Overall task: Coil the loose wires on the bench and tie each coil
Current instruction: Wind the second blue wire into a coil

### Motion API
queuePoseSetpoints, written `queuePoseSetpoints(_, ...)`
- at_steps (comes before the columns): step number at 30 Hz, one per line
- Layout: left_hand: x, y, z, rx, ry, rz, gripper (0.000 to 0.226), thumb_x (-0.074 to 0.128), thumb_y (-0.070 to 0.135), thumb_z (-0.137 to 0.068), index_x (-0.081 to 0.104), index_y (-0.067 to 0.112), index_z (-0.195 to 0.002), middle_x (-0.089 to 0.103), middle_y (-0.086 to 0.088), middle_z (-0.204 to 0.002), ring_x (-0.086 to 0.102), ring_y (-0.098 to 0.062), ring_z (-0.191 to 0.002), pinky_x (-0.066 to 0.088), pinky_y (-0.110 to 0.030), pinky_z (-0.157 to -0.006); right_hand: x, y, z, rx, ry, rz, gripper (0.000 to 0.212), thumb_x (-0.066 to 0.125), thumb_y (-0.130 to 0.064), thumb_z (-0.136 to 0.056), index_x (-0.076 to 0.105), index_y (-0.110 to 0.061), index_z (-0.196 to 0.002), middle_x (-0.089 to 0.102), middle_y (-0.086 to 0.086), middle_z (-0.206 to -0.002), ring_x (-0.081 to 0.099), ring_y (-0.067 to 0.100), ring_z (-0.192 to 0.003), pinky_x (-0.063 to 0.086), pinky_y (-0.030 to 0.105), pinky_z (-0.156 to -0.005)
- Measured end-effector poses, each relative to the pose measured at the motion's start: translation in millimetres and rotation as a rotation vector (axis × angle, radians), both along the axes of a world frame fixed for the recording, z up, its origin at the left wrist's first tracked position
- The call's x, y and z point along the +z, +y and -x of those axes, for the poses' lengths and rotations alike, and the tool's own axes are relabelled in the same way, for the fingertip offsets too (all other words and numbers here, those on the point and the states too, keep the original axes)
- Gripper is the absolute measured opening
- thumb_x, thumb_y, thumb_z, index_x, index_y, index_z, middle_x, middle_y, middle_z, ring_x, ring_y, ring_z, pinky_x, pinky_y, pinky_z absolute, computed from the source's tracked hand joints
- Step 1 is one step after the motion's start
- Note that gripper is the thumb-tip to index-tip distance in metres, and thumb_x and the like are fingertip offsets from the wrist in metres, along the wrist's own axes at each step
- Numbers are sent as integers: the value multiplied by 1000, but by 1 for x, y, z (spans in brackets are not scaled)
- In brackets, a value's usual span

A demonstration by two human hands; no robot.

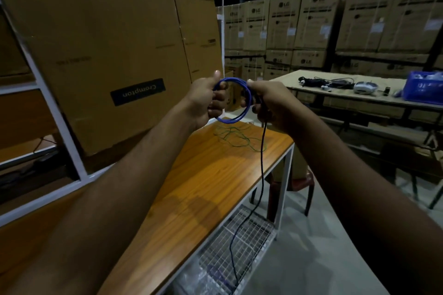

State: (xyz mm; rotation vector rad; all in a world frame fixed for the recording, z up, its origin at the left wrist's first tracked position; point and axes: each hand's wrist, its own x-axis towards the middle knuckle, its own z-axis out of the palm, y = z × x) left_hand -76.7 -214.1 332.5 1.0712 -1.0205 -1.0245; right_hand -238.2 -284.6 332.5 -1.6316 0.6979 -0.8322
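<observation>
Both hands grip the thin blue plastic-jacketed wire coil (pixel 233 100) held above the orange wood surface (pixel 208 175), left hand (pixel 211 100) and right hand (pixel 268 105) on opposite sides; it's probably light, springy, slippery, so pinch all loops together.

Wooden desk (pixel 206 189) on a white metal frame, with a wire-mesh shelf (pixel 242 235) beneath.

On the far end of the orange-brown desk top lies a loose tangle of thin green wire (pixel 236 137); nearer, the bare wood carries only shadow. The mesh shelf under the right edge holds clear plastic wrapping (pixel 191 278). A second desk (pixel 347 96), far right and well apart, is covered with cardboard and bears black cables (pixel 318 81), a small white device (pixel 365 87) and a blue basket (pixel 423 87).
</observation>
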Motion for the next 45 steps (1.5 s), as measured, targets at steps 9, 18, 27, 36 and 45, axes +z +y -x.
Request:
queuePoseSetpoints(9, 20, 3, -20, 132, 39, 90, 40, 27, 39, -108, 39, 21, -75, 26, 8, -54, 17, -9, -44, 17, -23, -38, -92, -32, 33, 391, 285, -69, 23, 50, -10, -99, 63, -10, -117, 64, 8, -98, 60, 21, -90, 49, 40, -85)
queuePoseSetpoints(18, 12, -6, -13, 160, 59, 66, 41, 27, 39, -108, 38, 21, -73, 25, 6, -57, 16, -9, -44, 17, -22, -36, -81, 34, 0, 95, 483, 493, 10, 59, -17, -98, 65, -12, -104, 73, 2, -92, 71, 11, -71, 52, 18, -56)
queuePoseSetpoints(27, -11, -8, -3, 99, -50, 54, 38, 30, 36, -108, 45, 16, -78, 37, 0, -61, 32, -11, -49, 25, -24, -51, 4, 41, 6, -33, 274, 1241, 16, 70, -11, -89, 75, -17, -103, 64, -3, -102, 53, -10, -80, 40, 0, -70)
queuePoseSetpoints(36, -10, 3, 5, 63, -289, 25, 31, 30, 22, -105, 55, 15, -88, 50, 2, -64, 47, -10, -55, 40, -25, -56, 32, 9, -8, -38, 203, 1420, 10, 78, -14, -83, 73, -13, -91, 66, -6, -90, 57, -2, -74, 38, 2, -67)
queuePoseSetpoints(45, -1, 10, 0, -119, -45, -47, 39, 28, 38, -106, 47, 20, -78, 26, 10, -48, 17, -8, -41, 7, -28, -48, 31, -4, -7, -33, 438, 925, 29, 59, -39, -96, 67, -14, -106, 65, -4, -92, 59, 4, -75, 46, 18, -62)
